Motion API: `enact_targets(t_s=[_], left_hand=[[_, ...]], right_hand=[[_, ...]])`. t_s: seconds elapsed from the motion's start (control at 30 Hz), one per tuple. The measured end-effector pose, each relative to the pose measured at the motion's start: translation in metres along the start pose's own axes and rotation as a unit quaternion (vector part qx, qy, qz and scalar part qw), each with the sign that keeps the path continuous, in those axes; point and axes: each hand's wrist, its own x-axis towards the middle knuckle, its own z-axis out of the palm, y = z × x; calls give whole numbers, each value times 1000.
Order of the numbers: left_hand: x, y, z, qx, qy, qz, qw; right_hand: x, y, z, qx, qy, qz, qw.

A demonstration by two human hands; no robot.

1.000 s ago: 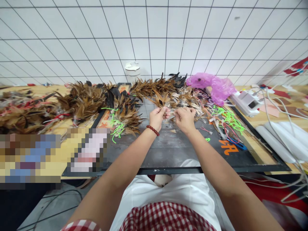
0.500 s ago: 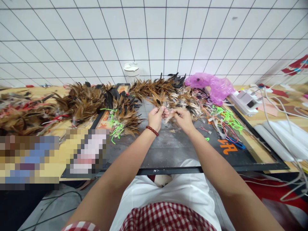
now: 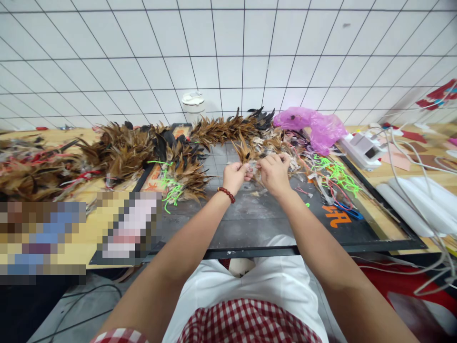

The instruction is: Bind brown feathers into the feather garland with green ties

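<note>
My left hand [image 3: 234,176], a beaded bracelet at its wrist, is closed on the quill end of a small brown feather bunch [image 3: 243,151] that fans away from me. Close by on the right, my right hand [image 3: 274,173] has its thumb and finger pinched at the base of that bunch; what lies between them is too small to make out. Behind my right hand spreads a heap of loose pale and brown feathers [image 3: 293,151]. A bundle of brown feathers tied with green string [image 3: 185,178] lies left of my left hand.
Long brown feather rows [image 3: 223,129] and larger bundles [image 3: 121,145] lie at the back and left. A pink plastic bag [image 3: 314,125], green strings [image 3: 339,176], blue-handled scissors [image 3: 352,212] and a white device [image 3: 364,147] with cables are on the right. A white lidded cup [image 3: 193,107] stands behind.
My right hand has turned and moved in against the base of the bunch, its fingers now more curled. The left hand has shifted slightly right with the feathers.
</note>
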Motion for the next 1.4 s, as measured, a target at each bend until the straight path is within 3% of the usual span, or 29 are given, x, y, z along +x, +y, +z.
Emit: enact_targets(t_s=[0.27,0.43,0.53,0.6,0.67,0.8,0.9,1.03,1.13,1.23,1.3,1.33,1.4], left_hand=[[-3,-2,-2,68,-116,-15,991],[-4,1,-2,-7,-91,-33,995],[-4,3,-4,-65,-72,-26,995],[-2,3,-5,-89,-60,-20,994],[-1,3,-7,-107,-48,-19,993],[1,4,-10,-124,-18,-21,992],[1,5,-9,-119,-13,-20,993],[0,6,-8,-114,-13,-23,993],[-2,8,-7,-112,-16,-33,993],[-7,10,-3,-105,-32,-49,993],[-10,11,0,-96,-43,-67,992],[-12,11,1,-92,-47,-78,992],[-14,12,4,-86,-60,-96,990]], right_hand=[[0,-1,1,22,-16,8,1000],[1,4,6,73,19,151,986],[3,12,7,156,23,182,971],[4,19,5,235,-12,182,955],[5,24,1,297,-89,168,936],[3,27,-6,312,-241,31,919],[1,26,-5,267,-270,-4,925],[2,24,-1,313,-245,89,913],[6,22,-2,427,-172,235,856],[9,17,-6,544,-142,343,752],[10,13,-8,591,-144,370,702],[10,11,-7,603,-143,371,691],[9,8,-4,608,-129,354,699]])
